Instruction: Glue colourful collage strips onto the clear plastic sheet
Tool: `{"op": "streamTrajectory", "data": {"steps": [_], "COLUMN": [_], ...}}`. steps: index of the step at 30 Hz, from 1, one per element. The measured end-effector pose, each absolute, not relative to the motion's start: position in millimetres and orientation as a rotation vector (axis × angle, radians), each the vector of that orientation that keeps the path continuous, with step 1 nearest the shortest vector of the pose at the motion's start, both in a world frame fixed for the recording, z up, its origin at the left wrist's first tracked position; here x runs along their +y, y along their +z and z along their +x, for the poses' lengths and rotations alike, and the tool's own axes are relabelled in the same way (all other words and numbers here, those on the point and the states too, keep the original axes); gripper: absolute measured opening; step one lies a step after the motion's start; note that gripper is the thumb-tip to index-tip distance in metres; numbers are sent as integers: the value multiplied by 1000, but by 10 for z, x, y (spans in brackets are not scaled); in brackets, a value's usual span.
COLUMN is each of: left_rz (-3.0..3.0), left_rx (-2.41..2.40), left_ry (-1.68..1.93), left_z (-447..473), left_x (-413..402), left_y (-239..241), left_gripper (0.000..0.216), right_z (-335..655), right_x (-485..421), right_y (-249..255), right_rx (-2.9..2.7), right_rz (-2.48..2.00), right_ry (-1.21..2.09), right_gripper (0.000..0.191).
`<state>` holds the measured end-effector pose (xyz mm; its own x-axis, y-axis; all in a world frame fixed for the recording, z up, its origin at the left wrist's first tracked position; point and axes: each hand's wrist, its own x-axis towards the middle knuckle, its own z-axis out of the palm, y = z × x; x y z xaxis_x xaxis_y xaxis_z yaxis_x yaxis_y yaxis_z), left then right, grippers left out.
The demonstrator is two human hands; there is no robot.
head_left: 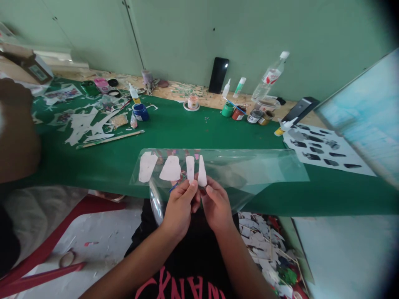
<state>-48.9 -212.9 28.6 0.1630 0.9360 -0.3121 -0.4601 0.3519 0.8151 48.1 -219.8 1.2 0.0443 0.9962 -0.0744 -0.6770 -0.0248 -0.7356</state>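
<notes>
A clear plastic sheet (268, 164) lies across the near edge of the table, its lower part curling down over my lap. My left hand (180, 207) is closed on the sheet's near part, its thumb at the foot of a narrow white paper cutout (190, 167). Close beside it, my right hand (219, 205) pinches the same sheet just under a tapered white cutout (202, 171). Further left on the plastic are a wide trapezoid cutout (170, 168) and a larger four-sided one (147, 167). What the hidden fingertips touch below the sheet cannot be made out.
Paint jars (141, 112), paper scraps (82, 124) and a wooden stick (110, 139) occupy the left. A phone (219, 75) leans on the wall near a plastic bottle (270, 77). At right lies a sheet of dark printed shapes (327, 149). Another person's arm (17, 128) is far left.
</notes>
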Motion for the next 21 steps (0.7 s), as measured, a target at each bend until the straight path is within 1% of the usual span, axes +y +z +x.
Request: {"op": "streamTrajectory", "data": {"steps": [4, 11, 21], "left_rz": [625, 651, 693], "left_rx": [936, 916, 918], "left_ry": [1101, 1109, 1104], "left_z": [-491, -494, -504], "left_x": [-2131, -2132, -2134], "left_y": [274, 239, 223], "left_gripper": [40, 41, 42], "right_z": [485, 480, 479], "right_x": [-2205, -2207, -2206], "right_y": [37, 34, 42], "right_rx": [-567, -538, -521], "right_rz": [-756, -755, -768], "right_ry": [1461, 1467, 1463], "right_gripper": [21, 25, 25]}}
